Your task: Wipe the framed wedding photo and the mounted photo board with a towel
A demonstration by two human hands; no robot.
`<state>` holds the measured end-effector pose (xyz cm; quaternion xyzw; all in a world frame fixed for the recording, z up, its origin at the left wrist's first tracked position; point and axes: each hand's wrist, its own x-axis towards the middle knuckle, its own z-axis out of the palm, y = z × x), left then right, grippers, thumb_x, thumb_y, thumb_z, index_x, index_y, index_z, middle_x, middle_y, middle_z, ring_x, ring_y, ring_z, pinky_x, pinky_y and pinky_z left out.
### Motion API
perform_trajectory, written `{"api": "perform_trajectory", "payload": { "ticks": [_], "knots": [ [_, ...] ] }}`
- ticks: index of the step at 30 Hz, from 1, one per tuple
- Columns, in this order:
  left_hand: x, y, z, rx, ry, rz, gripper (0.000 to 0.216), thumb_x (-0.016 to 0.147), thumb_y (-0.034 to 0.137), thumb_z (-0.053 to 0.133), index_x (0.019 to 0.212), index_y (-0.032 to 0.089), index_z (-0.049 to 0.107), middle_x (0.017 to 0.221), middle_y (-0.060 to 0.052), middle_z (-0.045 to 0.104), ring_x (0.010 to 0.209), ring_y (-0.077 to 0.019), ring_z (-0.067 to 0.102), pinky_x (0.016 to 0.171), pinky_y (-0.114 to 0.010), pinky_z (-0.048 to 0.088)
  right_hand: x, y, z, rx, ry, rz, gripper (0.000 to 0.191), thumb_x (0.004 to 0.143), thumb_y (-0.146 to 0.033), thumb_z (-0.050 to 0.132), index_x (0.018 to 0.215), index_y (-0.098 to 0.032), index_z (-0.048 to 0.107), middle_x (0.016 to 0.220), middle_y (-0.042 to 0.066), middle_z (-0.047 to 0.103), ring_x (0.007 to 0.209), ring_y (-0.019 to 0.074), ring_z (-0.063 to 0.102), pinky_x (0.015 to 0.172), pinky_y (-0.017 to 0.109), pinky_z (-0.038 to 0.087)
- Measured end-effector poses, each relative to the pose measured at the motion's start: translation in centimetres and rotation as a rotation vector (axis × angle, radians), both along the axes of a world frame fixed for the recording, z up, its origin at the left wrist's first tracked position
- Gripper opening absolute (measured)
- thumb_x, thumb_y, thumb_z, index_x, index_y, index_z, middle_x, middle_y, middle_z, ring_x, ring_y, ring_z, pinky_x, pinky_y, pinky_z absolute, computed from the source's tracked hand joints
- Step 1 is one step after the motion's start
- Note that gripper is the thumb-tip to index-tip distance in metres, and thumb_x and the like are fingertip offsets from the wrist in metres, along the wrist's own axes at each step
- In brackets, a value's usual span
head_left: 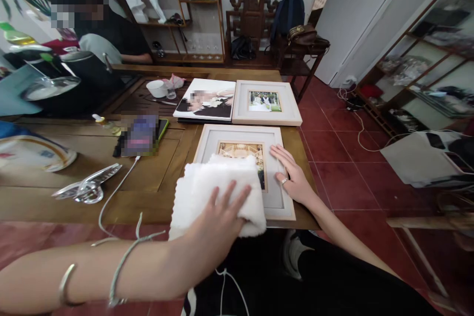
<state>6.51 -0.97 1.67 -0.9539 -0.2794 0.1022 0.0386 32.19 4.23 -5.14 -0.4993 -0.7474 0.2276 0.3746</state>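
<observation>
A fluffy white cloth (pixel 215 192) with scalloped edges lies over the lower left part of a pale wooden picture frame (pixel 276 207). My left hand (pixel 222 212) presses on the cloth from above, fingers spread over it and the thumb side at its edge. Flat on the right border of the same frame rests my right hand (pixel 294 177), its fingers stretched out and a ring on one of them. The photo (pixel 255 150) inside this frame is partly covered by the cloth.
Behind lie a second framed photo (pixel 242 101) and a white-edged picture panel (pixel 207 96). To the left are a phone (pixel 140 136) with a cable, a silver clip-like metal object (pixel 89 185) and a small white cup (pixel 157 89). Another person (pixel 122 34) sits across the table.
</observation>
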Motion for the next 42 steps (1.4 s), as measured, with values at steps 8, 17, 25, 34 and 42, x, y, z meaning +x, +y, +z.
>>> {"api": "perform_trajectory", "payload": {
  "ticks": [8, 17, 25, 34, 42],
  "knots": [
    [2.2, 10.6, 0.7, 0.023, -0.115, 0.171, 0.045, 0.080, 0.014, 0.054, 0.125, 0.014, 0.060, 0.157, -0.017, 0.023, 0.143, -0.0400, 0.021, 0.107, -0.061, 0.031, 0.1, 0.0, 0.0, 0.023, 0.016, 0.015, 0.059, 0.082, -0.014, 0.049, 0.140, -0.026, 0.045, 0.150, 0.006, 0.042, 0.145, 0.0254, 0.027, 0.117, 0.054, 0.024],
    [7.4, 15.3, 1.4, -0.137, -0.174, -0.069, 0.046, 0.080, 0.004, 0.043, 0.122, 0.013, 0.059, 0.152, -0.017, 0.035, 0.125, -0.0267, 0.052, 0.096, -0.036, 0.047, 0.5, 0.1, -0.7, 0.021, -0.019, 0.029, 0.062, 0.080, -0.014, 0.049, 0.140, -0.024, 0.042, 0.150, 0.010, 0.040, 0.144, 0.0284, 0.028, 0.116, 0.056, 0.023],
    [7.4, 15.1, 0.3, -0.112, -0.182, -0.101, 0.043, 0.080, 0.002, 0.045, 0.120, 0.007, 0.059, 0.152, -0.021, 0.032, 0.139, -0.0282, 0.036, 0.104, -0.039, 0.041, 0.1, -0.3, -0.2, -0.033, 0.083, -0.089, 0.068, 0.076, -0.014, 0.053, 0.142, -0.021, 0.037, 0.152, 0.013, 0.035, 0.143, 0.0290, 0.030, 0.116, 0.054, 0.025],
    [6.6, 9.8, -1.2, 0.011, -0.157, -0.184, 0.031, 0.080, 0.008, 0.053, 0.107, 0.008, 0.069, 0.154, -0.020, 0.030, 0.142, -0.0351, 0.028, 0.108, -0.048, 0.035, 0.2, -0.2, -0.2, 0.009, 0.070, 0.009, 0.070, 0.088, -0.027, 0.049, 0.152, -0.027, 0.020, 0.161, 0.004, 0.016, 0.149, 0.0252, 0.013, 0.121, 0.050, 0.013],
    [3.2, 2.0, -0.2, -0.040, -0.153, -0.241, 0.027, 0.083, 0.026, 0.061, 0.105, 0.017, 0.073, 0.154, -0.015, 0.032, 0.141, -0.0371, 0.029, 0.109, -0.053, 0.033, 0.2, -0.2, -0.4, -0.013, 0.070, -0.015, 0.067, 0.086, -0.017, 0.046, 0.150, -0.027, 0.027, 0.159, 0.003, 0.026, 0.148, 0.0219, 0.015, 0.121, 0.050, 0.014]
  ]
}}
